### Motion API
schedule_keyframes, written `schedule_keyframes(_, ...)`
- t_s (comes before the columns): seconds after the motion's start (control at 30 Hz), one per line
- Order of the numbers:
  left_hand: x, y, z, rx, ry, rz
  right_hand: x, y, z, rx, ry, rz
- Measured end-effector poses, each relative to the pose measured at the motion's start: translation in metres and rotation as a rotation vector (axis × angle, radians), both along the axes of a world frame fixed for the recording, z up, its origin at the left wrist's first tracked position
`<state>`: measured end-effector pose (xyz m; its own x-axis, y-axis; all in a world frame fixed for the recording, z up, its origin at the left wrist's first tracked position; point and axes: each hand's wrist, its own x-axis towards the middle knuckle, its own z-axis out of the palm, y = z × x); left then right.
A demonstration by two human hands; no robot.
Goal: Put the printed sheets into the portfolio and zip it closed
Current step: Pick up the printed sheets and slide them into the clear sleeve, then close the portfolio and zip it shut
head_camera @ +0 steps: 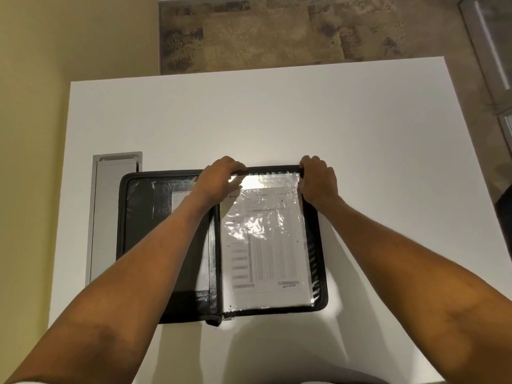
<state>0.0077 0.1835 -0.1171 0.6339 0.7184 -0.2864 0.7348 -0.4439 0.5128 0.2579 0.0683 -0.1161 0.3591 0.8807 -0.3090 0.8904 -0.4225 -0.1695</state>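
I've got the portfolio (221, 245) lying open flat on the white table (277, 120), near the front edge, spine running away from me. The printed sheets (266, 245) sit on its right half under a glossy clear sleeve (263, 217), so I judge the loading step about done and the zipping still to come. My left hand (221, 176) is curled over the far rim near the spine, fingers pressing the sleeve's top edge; my right hand (317, 178) is clamped on the far right corner of the cover.

Handling, as I read it: the paper is light and floppy, the plastic slippery and crinkly, so I'd keep a palm flat on it while folding. The case looks padded and fairly stiff, best taken by its outer rim. The zip pull (214, 320) seems to sit at the near end of the spine.

Hard to make out: glare washes out the top of the sheet, my left forearm covers much of the left pocket, and I can't count the sheets. A grey cable hatch (110, 217) lies just beside the portfolio's left edge.
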Motion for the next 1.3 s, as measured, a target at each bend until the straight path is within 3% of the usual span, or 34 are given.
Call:
schedule_keyframes(0.17,-0.037,-0.003,0.003,0.131,0.053,0.212,-0.050,-0.038,0.000,0.126,0.022,-0.015)
schedule_keyframes(0.3,-0.084,0.003,0.005,0.201,0.234,0.390,-0.097,-0.085,-0.004,0.109,0.097,0.016)
schedule_keyframes(0.5,-0.146,0.009,0.006,0.046,0.354,0.615,-0.143,-0.160,-0.012,-0.001,0.060,0.096)
schedule_keyframes(0.67,-0.173,0.022,0.010,-0.011,0.440,0.653,-0.147,-0.201,-0.015,-0.081,0.046,0.025)
schedule_keyframes(0.9,-0.193,0.039,0.003,-0.119,0.290,0.699,-0.137,-0.223,-0.021,-0.088,0.024,0.016)
schedule_keyframes(1.3,-0.189,0.031,0.030,-0.050,0.110,0.775,-0.097,-0.227,-0.025,-0.153,-0.060,0.089)
